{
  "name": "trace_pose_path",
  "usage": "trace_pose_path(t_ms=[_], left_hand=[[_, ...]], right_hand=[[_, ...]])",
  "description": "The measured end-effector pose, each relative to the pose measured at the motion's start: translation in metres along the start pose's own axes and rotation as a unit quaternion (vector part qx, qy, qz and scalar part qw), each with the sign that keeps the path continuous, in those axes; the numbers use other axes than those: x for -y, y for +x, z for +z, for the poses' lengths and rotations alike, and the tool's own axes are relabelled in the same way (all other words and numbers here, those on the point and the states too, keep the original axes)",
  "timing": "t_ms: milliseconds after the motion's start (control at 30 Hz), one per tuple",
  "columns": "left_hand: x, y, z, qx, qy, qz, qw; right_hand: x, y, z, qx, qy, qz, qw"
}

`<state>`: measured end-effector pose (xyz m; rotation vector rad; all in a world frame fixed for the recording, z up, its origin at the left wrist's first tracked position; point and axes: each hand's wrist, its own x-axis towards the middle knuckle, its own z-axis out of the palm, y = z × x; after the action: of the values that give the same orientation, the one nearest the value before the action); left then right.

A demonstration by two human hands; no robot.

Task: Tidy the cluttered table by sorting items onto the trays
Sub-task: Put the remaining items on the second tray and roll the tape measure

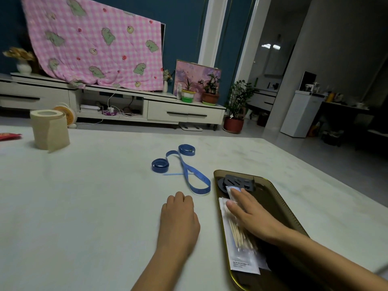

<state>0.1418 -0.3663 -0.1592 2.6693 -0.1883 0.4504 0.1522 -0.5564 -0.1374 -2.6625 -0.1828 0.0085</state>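
Clear plastic lay under the right hand (249, 213): its fingers were straight and spread flat, resting on a long packet of wooden-stemmed swabs (241, 244) and reaching a smaller white packet (232, 191) at the fingertips. Both packets sat inside the dark amber tray (279, 198) with a gold rim, at the desk's (94, 206) near right. A black slotted piece (237, 181) occupied the tray's far end, just beyond the fingertips.

The left hand (178, 215) rested on the desk beside the tray, fingers curled under into a loose fist, with nothing visible in it.

By my reading the sorting was partway done: three items were on the tray, and several were not. A blue tape measure (184, 166) sprawled half unrolled just past the left hand, two coiled ends and a long loop, limp and likely to trail when lifted. A thin pale-blue stick (172, 174) lay under its loop. Well apart, at the far left, stood a beige paper roll (49, 131) and a red packet (9, 135) at the edge. Only one tray was in view.
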Motion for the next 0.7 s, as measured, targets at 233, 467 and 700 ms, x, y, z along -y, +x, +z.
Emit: trace_pose_path(t_ms=[233,467,700], left_hand=[[0.000,0.000,0.001,-0.001,-0.005,-0.003,1.000],[0.000,0.002,0.002,-0.003,-0.008,-0.010,1.000],[-0.006,0.003,0.000,0.007,-0.023,-0.016,1.000]], right_hand=[[-0.012,0.016,-0.016,-0.023,-0.044,0.019,0.999],[-0.020,0.008,-0.005,-0.094,-0.003,0.058,0.994],[0.026,0.024,-0.012,-0.254,0.012,-0.037,0.966]])
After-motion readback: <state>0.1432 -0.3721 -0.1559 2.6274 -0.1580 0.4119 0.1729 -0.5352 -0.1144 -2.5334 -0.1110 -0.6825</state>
